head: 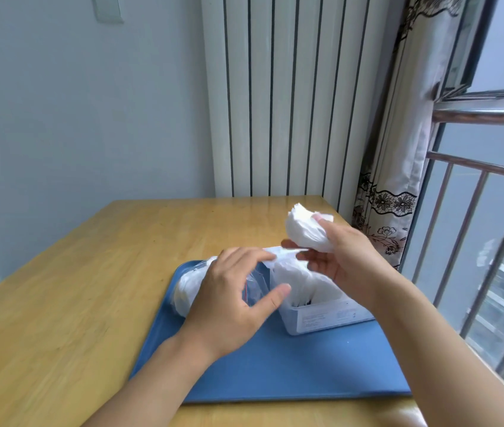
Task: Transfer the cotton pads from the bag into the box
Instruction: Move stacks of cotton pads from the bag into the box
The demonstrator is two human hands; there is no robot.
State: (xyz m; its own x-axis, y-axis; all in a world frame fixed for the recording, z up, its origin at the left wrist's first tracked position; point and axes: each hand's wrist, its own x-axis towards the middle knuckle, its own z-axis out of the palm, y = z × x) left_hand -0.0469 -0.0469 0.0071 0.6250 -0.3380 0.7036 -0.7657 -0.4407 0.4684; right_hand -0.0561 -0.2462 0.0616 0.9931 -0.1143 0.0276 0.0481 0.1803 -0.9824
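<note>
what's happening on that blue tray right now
A person is moving cotton pads from a plastic bag into a white box on the blue tray. The right hand holds a stack of pads above the box, which already holds some. The left hand hovers over the bag with fingers spread, gripping nothing clearly.
</note>
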